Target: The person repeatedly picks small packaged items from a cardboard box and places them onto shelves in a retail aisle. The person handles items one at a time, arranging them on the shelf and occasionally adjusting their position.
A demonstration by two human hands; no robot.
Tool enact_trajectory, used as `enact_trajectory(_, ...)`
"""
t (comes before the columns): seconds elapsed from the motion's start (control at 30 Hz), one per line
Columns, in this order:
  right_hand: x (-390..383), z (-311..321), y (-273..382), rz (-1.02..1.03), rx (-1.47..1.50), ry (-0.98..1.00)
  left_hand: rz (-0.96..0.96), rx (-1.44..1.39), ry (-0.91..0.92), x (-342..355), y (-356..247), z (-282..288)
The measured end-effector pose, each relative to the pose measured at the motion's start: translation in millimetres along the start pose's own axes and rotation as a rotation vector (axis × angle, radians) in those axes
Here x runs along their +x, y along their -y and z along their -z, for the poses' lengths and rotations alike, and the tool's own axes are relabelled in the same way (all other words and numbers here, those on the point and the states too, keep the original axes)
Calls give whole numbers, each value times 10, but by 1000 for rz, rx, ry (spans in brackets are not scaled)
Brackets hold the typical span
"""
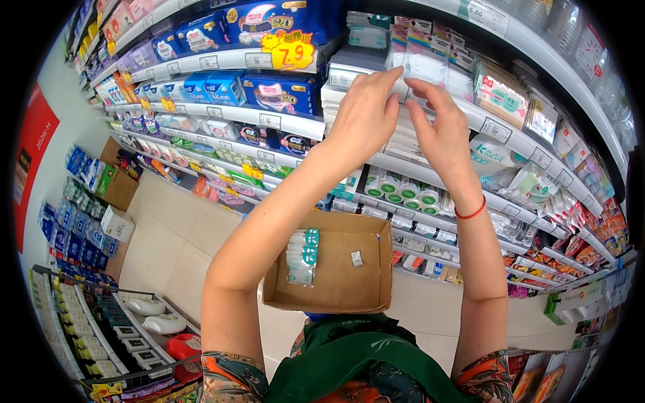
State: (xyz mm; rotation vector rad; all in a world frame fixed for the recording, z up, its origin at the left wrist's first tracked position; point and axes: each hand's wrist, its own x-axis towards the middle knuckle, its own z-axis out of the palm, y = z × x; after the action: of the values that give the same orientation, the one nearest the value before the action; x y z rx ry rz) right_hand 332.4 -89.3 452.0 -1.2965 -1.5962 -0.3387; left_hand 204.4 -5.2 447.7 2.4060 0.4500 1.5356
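Note:
Both my hands are raised to an upper shelf straight ahead. My left hand (368,111) stretches its index finger toward some clear-and-white flat packets (428,66); its lower fingers are partly hidden. Just right of it, my right hand (443,131) has its thumb and fingers apart, at the shelf's front edge below the packets. Neither hand visibly holds anything, and whether the fingertips touch the packets I cannot tell. Below my forearms is an open cardboard box (349,289). Inside it lie teal-and-white packets (302,258) at the left and a small white slip (357,258).
Blue packages (279,93) fill the shelves at the left. Packs of wooden sticks (500,94) and bagged goods stand to the right. Green-and-white rolls (396,191) sit on a lower shelf. A wire rack with bottles (164,322) stands at lower left, and cartons (119,224) beside the wall.

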Motion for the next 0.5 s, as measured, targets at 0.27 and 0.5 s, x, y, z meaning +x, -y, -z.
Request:
enact_trajectory(0.27,225,272,-288,13,-455,-101,160,238,90,425,40,-230)
enact_trajectory(0.5,260,231,-409,-95,-523,7,268,349,161,539,44,-330)
